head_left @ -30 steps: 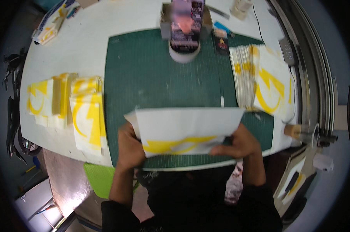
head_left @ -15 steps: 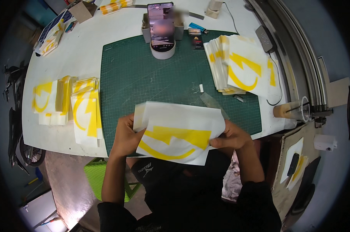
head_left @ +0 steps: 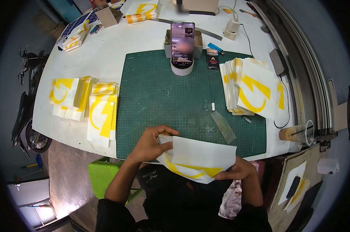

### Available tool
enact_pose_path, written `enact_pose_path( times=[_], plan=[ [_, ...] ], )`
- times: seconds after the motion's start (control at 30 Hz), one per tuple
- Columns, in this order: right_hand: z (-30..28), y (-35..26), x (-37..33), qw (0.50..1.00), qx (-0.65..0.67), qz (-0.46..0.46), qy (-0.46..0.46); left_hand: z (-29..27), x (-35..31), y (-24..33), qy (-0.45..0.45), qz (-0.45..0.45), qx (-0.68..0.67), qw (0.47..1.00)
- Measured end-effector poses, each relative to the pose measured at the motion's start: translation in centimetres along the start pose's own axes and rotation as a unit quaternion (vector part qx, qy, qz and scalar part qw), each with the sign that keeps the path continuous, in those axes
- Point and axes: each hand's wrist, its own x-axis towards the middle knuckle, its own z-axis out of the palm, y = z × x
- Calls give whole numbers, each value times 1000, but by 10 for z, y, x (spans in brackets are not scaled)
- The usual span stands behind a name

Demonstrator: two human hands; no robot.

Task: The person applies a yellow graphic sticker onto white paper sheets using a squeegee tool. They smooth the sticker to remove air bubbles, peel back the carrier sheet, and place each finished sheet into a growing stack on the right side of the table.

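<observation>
Between my hands, over the near edge of the table, is a white sheet [head_left: 204, 154] with a bold yellow print, bent into a fold so that its print is partly hidden. My left hand [head_left: 148, 145] is closed on its left end, with the thumb in front and the fingers curled above. At its right end my right hand [head_left: 240, 170] pinches it, the thumb on the printed face and the fingers mostly behind. Beyond the hands lies a green cutting mat [head_left: 159, 92], with a clear strip [head_left: 223, 127] on its near right part.
Similar printed pieces lie in a right stack [head_left: 256, 87] and left stacks [head_left: 66, 92] [head_left: 101, 116]. A phone [head_left: 182, 42] stands at the mat's far edge, near a blue lighter [head_left: 216, 48] and a small dark box [head_left: 212, 61]. A drink cup [head_left: 295, 133] stands at right; a green stool [head_left: 99, 178] below left.
The printed sheet has gone from nearly flat to folded over, its yellow print now foreshortened. Both hands still grip its ends. My view has shifted, with the table lower and further right.
</observation>
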Motion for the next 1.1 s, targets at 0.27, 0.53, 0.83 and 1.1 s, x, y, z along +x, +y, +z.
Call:
enact_pose_path(
  times=[0.27, 0.53, 0.83, 1.1],
  plan=[
    [32, 1, 13, 891, -263, -189, 318, -4, -2, -23, 27, 35, -73, 996],
    [12, 13, 11, 993, 91, -39, 70, 6, -11, -43, 35, 47, -183, 981],
    [18, 39, 27, 972, 226, 22, -53, -3, -24, -57, 89, 31, -231, 968],
    [18, 48, 28, 960, 267, -51, -69, -1, -22, -66, 76, 34, -249, 965]
  ],
)
